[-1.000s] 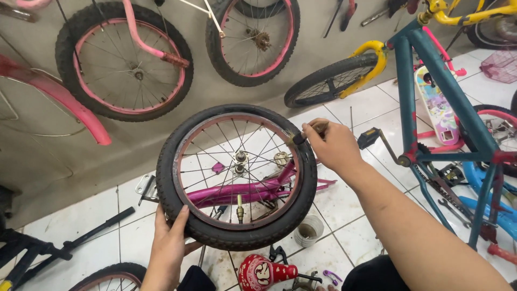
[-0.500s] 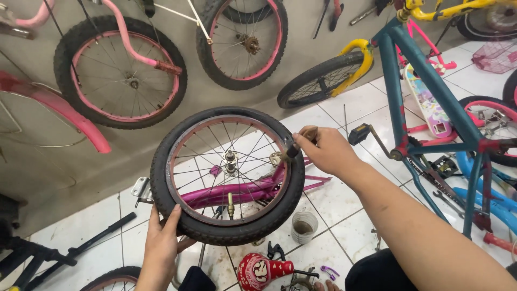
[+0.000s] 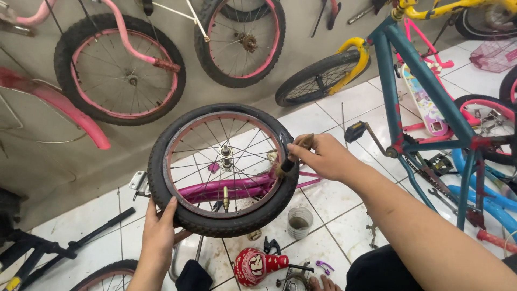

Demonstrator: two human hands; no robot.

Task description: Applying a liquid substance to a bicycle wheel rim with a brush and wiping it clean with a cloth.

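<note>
Shifted lower along the rim since earlier, right hand (image 3: 326, 156) grips a small bristle brush (image 3: 284, 166) against the black-tyred, pink-rimmed bicycle wheel (image 3: 223, 170); left hand (image 3: 160, 233) clasps its lower tyre, upright above white tiled floor (image 3: 344, 215).

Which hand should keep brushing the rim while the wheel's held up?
Right. The right hand grips the brush with its bristles at the wheel rim; the left hand is busy holding the tyre's lower edge.
</note>
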